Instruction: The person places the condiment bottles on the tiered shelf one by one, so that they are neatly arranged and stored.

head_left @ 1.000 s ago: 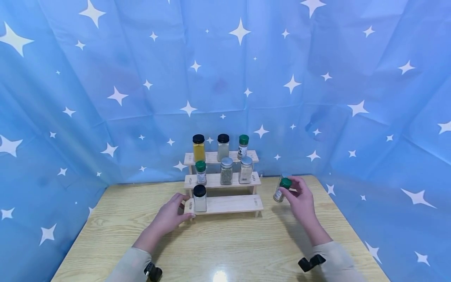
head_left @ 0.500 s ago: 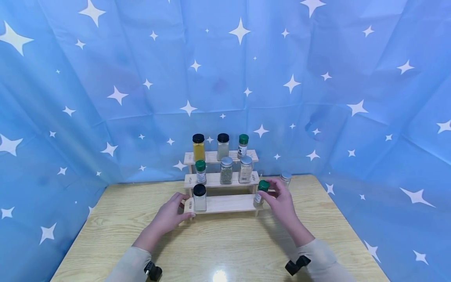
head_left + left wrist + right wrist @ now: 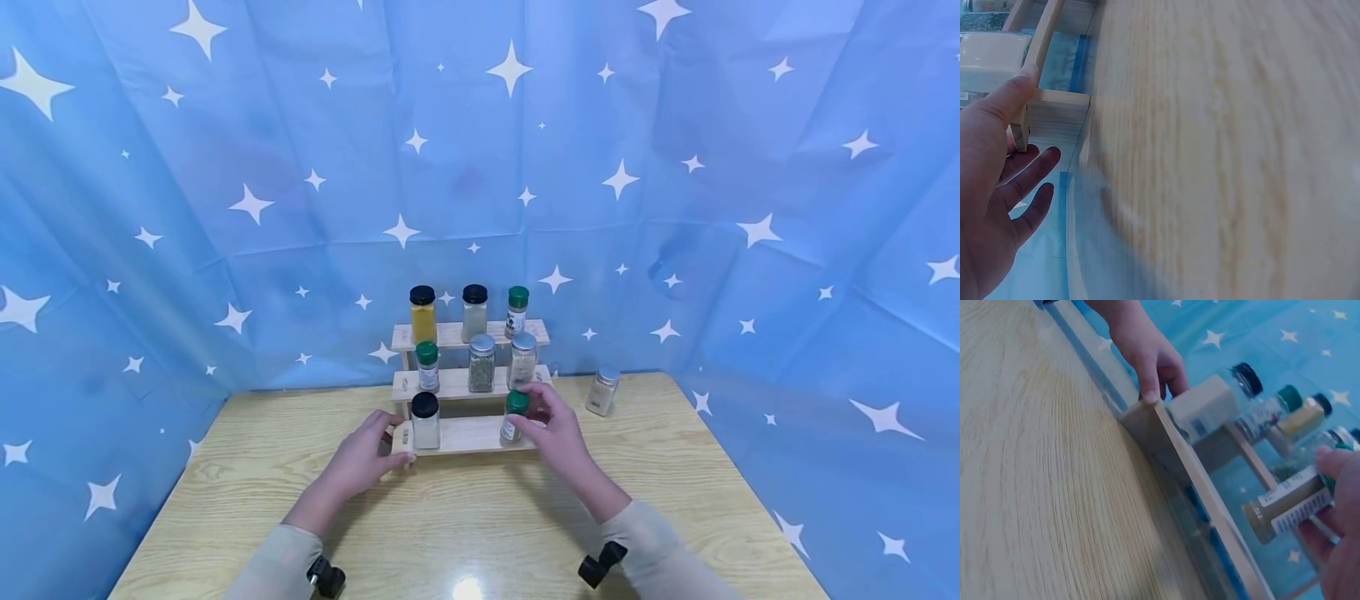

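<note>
A three-tier wooden spice rack (image 3: 480, 437) stands on the table. My left hand (image 3: 362, 458) grips the left end of its lowest tier, thumb on the front edge (image 3: 1040, 50). Beside that hand, a black-capped jar of white contents (image 3: 426, 429) stands on the same tier. My right hand (image 3: 558, 435) holds a green-capped spice jar (image 3: 512, 428) by its cap, over the right part of the lowest tier. In the right wrist view this spice jar (image 3: 1291, 505) shows brownish contents and a barcode label. Whether its base touches the shelf I cannot tell.
Two silver-lidded jars (image 3: 482, 367) and a green-capped jar (image 3: 427, 368) fill the middle tier. On the top tier are a yellow jar (image 3: 423, 317), a black-capped jar (image 3: 475, 315) and a green-capped jar (image 3: 517, 313). Another silver-lidded jar (image 3: 602, 393) stands right of the rack.
My right hand has carried the green-capped spice jar leftward from the table's right side to over the lowest tier, uncovering the silver-lidded jar behind. My left hand stays put.
</note>
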Tool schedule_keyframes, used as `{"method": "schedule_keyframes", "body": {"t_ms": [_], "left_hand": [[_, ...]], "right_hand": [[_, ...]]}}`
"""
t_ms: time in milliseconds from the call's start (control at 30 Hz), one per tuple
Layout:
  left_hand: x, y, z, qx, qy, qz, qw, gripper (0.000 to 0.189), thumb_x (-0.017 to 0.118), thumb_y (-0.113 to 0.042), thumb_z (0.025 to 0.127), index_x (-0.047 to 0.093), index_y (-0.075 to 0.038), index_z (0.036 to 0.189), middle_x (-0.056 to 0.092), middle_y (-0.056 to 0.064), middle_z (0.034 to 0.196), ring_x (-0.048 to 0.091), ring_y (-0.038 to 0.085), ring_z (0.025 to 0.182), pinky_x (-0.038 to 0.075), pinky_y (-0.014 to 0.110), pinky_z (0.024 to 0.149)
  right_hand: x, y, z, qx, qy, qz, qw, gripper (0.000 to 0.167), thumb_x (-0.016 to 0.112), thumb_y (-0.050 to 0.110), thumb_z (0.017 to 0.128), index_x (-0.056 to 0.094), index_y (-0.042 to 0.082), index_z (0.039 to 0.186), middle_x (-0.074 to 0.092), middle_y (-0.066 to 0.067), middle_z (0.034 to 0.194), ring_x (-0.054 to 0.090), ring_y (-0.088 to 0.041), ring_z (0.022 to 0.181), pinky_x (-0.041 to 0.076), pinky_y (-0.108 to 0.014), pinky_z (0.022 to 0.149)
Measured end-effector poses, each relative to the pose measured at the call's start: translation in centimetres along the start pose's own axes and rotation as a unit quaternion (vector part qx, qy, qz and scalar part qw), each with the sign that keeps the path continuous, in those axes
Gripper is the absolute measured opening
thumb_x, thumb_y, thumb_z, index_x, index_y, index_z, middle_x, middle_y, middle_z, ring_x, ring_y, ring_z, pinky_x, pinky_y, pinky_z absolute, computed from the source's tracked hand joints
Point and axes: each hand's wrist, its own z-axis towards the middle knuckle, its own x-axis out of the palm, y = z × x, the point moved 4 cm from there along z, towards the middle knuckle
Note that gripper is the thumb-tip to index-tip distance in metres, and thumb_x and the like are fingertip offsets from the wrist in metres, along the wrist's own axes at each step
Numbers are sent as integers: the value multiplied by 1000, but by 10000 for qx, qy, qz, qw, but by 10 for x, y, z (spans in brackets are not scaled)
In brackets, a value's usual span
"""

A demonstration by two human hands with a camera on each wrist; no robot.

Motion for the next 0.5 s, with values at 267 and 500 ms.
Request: {"method": "schedule_keyframes", "body": {"t_ms": [267,500], "left_hand": [[1,2,0,22,-9,15,10000,67,93,-37,93,63,-11,148,64,1,135,69,18,110,61,41,90],[0,1,1,30,-14,25,10000,67,93,-36,94,63,-11,148,64,1,136,69,17,110,61,41,90]], "right_hand": [[23,5,4,-37,218,115,9997,42,85,4,98,67,13,135,77,-6,112,75,-24,107,62,-32,96],[36,9,5,57,302,169,9994,43,84,5,99,67,14,137,76,-4,113,73,-25,110,61,-37,100]]}}
